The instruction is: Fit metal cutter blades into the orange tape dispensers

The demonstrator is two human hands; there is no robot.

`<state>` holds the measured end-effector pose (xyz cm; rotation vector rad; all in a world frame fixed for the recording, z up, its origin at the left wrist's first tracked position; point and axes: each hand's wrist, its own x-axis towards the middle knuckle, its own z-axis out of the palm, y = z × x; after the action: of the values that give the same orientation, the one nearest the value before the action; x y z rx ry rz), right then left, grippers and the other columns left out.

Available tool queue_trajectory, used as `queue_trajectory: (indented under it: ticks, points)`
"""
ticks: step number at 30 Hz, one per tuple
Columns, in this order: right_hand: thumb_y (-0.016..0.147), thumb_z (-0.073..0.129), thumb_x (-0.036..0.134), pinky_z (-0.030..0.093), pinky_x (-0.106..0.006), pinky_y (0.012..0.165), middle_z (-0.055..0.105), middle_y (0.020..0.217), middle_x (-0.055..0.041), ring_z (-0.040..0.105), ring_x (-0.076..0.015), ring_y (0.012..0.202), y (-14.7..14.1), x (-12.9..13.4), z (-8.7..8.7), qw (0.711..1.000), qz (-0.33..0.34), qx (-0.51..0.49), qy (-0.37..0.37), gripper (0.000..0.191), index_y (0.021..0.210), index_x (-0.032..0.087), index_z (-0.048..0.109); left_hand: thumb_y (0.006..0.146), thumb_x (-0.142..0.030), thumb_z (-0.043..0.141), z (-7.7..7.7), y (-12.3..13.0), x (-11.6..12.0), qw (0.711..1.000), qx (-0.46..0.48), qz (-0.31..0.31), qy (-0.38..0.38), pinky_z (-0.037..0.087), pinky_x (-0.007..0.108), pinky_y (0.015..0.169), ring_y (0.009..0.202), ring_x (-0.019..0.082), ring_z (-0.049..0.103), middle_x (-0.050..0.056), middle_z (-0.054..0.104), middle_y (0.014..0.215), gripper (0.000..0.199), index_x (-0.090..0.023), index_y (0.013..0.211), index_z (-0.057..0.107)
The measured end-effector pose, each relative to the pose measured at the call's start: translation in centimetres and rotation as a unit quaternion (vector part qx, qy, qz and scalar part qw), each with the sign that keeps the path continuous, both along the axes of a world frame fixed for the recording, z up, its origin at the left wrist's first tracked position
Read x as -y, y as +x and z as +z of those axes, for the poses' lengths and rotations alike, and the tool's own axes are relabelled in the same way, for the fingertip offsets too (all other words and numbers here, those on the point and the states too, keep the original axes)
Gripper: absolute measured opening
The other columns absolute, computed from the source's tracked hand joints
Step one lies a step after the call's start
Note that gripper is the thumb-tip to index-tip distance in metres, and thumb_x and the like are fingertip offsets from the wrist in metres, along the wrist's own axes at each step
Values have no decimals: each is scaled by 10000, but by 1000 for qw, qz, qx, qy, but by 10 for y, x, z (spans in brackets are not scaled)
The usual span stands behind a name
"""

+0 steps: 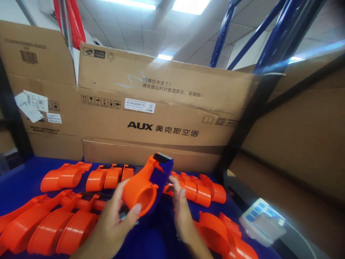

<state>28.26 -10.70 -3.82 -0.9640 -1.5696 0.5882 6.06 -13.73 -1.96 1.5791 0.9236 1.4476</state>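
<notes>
The left hand [115, 212] has its grip around an orange tape dispenser [134, 187] above the blue counter [21, 174], with similar orange dispensers [50, 230] on either side. The right hand [182, 201] is just beside it; whether that grip touches it, I cannot tell.

AUX cardbd [167, 117] at bk; red sheet [74, 25] top L; wht/blue device [265, 221] low R; lights [191, 5] o/head.

Blue racking [222, 34] and cardboard [167, 116] suggest a workshop.
</notes>
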Motion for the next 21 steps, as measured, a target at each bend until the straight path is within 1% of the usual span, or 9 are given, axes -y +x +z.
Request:
queue_trajectory:
  ticks: [3, 5, 6, 7, 9, 11, 14, 17, 21]
  points:
    - [1061, 63, 604, 383, -490, 1152, 610, 1381, -74, 545, -272, 1288, 1, 2, 10, 1000, -23, -1, -7, 665, 1343, 304, 585, 956, -515, 591, 22, -48, -8, 990, -86, 115, -4, 523, 404, 1025, 1187, 289, 668, 62, 716, 1285, 507, -281, 1402, 529]
    - [1059, 90, 616, 401, -483, 1116, 616, 1342, -71, 554, -283, 1242, 1, 4, 16, 999, -34, 7, 4, 653, 1310, 305, 605, 947, -603, 553, 37, -92, -21, 971, -154, 176, -46, 584, 395, 859, 954, 269, 723, 37, 749, 1105, 600, -272, 1440, 466]
    - [1059, 108, 619, 412, -475, 1098, 623, 1315, -69, 559, -285, 1218, 1, 4, 18, 999, -36, 10, 13, 642, 1291, 304, 617, 943, -652, 514, 43, -115, -30, 954, -202, 212, -69, 589, 389, 755, 851, 272, 720, 32, 751, 1017, 645, -255, 1447, 445]
    - [1060, 126, 617, 420, -467, 1083, 631, 1281, -67, 564, -284, 1193, 1, 5, 19, 999, -36, 14, 23, 629, 1267, 302, 631, 945, -683, 474, 47, -138, -39, 929, -258, 251, -84, 577, 389, 751, 868, 284, 717, 39, 750, 1024, 666, -246, 1447, 443]
    - [1068, 156, 601, 429, -455, 1062, 649, 1214, -63, 575, -279, 1146, 0, 5, 21, 998, -33, 22, 41, 604, 1218, 297, 656, 943, -742, 377, 50, -178, -59, 855, -392, 325, -103, 536, 412, 843, 1036, 335, 703, 80, 743, 1148, 671, -247, 1378, 499]
    - [1075, 170, 582, 431, -450, 1046, 660, 1170, -62, 582, -275, 1115, 0, 3, 21, 998, -28, 28, 54, 594, 1168, 288, 677, 944, -754, 320, 48, -206, -75, 834, -418, 339, -121, 514, 454, 865, 1107, 399, 679, 156, 722, 1212, 703, -195, 1314, 531]
    - [1084, 165, 562, 428, -444, 1032, 665, 1143, -65, 583, -272, 1108, 1, 1, 18, 997, -25, 37, 60, 607, 1109, 275, 699, 936, -767, 281, 40, -220, -91, 819, -444, 337, -134, 507, 471, 854, 1142, 450, 659, 215, 707, 1214, 734, -158, 1261, 530]
    - [1087, 153, 558, 424, -438, 1024, 667, 1117, -67, 588, -270, 1103, 2, 0, 17, 997, -21, 49, 59, 637, 1060, 266, 719, 936, -765, 266, 31, -214, -96, 813, -472, 317, -127, 497, 492, 858, 1149, 474, 648, 223, 687, 1207, 710, -162, 1204, 530]
    - [1089, 170, 552, 434, -419, 992, 670, 1069, -64, 604, -261, 1055, 1, 1, 19, 997, -9, 50, 59, 635, 1043, 265, 734, 949, -727, 293, 21, -199, -97, 811, -500, 288, -97, 495, 488, 870, 1119, 432, 663, 191, 651, 1208, 624, -186, 1137, 541]
